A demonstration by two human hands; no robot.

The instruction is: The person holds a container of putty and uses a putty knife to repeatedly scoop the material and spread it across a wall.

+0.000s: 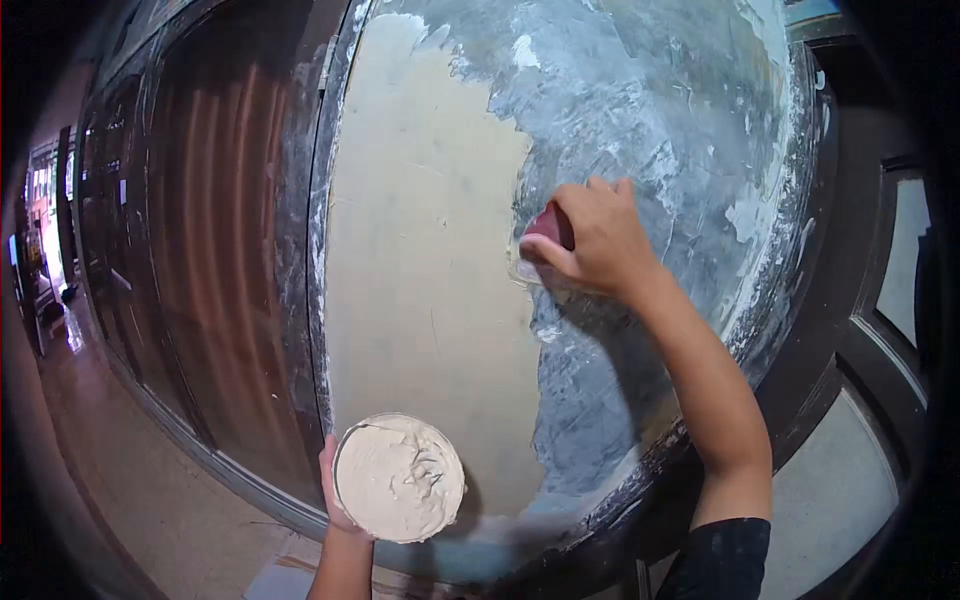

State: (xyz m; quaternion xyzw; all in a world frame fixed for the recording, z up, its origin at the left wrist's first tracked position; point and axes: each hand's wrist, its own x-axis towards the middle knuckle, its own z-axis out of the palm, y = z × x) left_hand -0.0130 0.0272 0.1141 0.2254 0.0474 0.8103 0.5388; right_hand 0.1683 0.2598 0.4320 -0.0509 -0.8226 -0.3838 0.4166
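My right hand (600,235) is closed around the dark red handle of a scraper (549,230), its blade edge against the wall where the beige coat meets the grey surface. Smooth beige filler (430,220) covers the left part of the wall panel. To its right lies a patchy grey-blue surface (600,110) with white smears. Low in the view, my left hand (338,490) grips a round container (400,478) from its left side and below. Thick cream-coloured paste fills the container, with a rough, ridged patch right of its middle.
Left of the panel stands a dark frame (300,200) with reddish-brown glossy panes (220,250). A dark door with pale panels (840,490) is at the right. Tiled floor (130,430) and a white sheet (280,580) show at the lower left.
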